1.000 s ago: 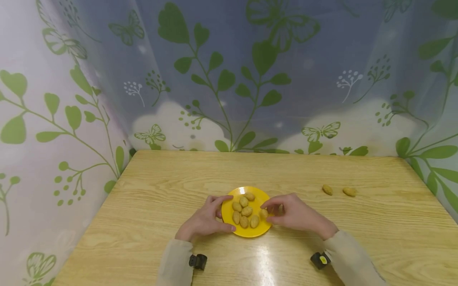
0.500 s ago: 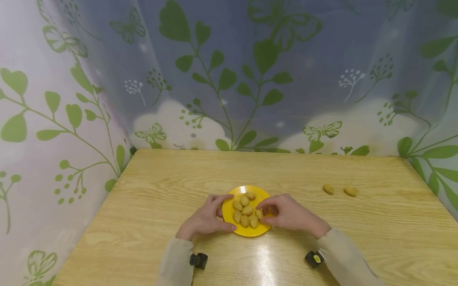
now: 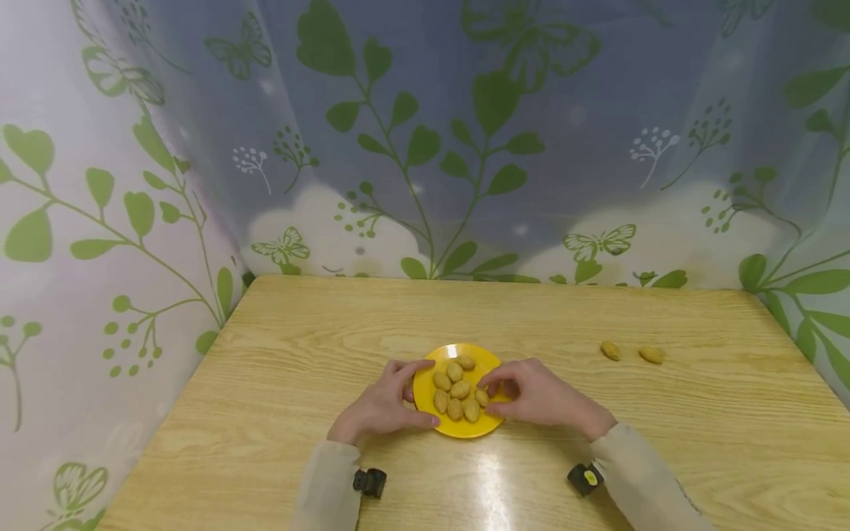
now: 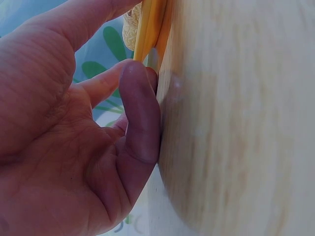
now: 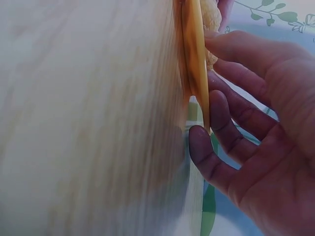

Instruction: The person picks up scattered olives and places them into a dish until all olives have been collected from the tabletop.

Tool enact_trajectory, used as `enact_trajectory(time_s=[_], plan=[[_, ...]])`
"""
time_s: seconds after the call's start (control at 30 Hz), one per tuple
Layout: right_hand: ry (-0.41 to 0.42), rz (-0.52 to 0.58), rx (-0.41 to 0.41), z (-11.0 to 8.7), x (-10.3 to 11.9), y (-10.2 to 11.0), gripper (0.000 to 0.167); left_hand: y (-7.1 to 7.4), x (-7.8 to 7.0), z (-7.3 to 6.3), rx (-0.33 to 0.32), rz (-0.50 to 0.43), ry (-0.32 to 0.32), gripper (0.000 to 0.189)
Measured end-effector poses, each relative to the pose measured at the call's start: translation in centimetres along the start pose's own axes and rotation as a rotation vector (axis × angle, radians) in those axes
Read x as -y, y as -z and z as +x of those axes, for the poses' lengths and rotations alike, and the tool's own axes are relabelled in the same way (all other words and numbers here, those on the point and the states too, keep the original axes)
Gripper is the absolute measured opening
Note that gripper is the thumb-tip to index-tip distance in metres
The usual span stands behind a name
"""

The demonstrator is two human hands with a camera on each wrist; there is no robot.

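A round yellow plate (image 3: 473,428) sits on the table, bearing several tan, oval, rough-shelled nuts (image 3: 460,389) that look like walnuts. My left hand (image 3: 381,405) grips its left rim, thumb on the near side and index finger on the far side. The left wrist view shows the other fingers curled beside the plate edge (image 4: 146,29). At the right rim is my right hand (image 3: 539,394), its thumb and index finger around one nut (image 3: 482,398) on the plate. In the right wrist view, its thumb reaches over the plate rim (image 5: 198,49) against a nut (image 5: 211,17).
Two more nuts lie on the wooden table (image 3: 319,324) to the right, one nut (image 3: 610,350) left of the other nut (image 3: 652,355). A curtain (image 3: 425,214) with leaf and butterfly prints hangs behind the table and along its left side.
My right hand has moved left with a nut and brought it down beside the others on the plate. Over the last half second it barely shifts. My left hand stays at the rim.
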State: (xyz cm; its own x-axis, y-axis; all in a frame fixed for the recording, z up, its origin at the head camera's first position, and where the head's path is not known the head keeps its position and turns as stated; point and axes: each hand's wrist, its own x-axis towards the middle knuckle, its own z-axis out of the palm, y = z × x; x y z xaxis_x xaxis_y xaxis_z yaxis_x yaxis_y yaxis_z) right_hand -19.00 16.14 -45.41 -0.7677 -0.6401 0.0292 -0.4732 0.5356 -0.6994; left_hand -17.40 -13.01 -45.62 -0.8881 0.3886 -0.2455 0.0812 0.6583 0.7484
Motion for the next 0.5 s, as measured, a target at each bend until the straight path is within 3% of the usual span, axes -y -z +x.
enact_trajectory(time_s=[0.5], plan=[[0.007,0.018,-0.058,-0.88,-0.19,0.50,0.026,-0.02,0.10,0.08,0.000,0.006,0.000,0.088]])
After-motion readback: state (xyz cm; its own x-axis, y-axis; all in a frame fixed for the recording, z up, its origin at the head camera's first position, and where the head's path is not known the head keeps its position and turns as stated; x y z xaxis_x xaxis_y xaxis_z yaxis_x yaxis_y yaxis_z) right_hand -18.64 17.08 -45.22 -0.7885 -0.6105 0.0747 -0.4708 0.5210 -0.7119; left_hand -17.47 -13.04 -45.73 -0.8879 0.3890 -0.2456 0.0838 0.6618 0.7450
